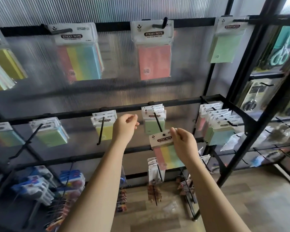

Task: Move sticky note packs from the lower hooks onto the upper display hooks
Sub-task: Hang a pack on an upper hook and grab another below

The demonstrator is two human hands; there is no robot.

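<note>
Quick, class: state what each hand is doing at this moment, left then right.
Left hand: holds nothing, fingers loosely curled, so open.
Right hand: pinches the header of a rainbow sticky note pack.

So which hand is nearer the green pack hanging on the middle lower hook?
Left. The left hand hangs beside the green pack, just to its left; the right hand is below it, gripping the rainbow pack.

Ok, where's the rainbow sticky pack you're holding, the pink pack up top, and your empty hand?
Rainbow sticky note pack (pixel 166 155): head view, on its striped colour sheets.
Pink sticky note pack (pixel 155 61): head view, middle of its pink pad.
Left hand (pixel 125 126): head view, back of the hand.
</note>
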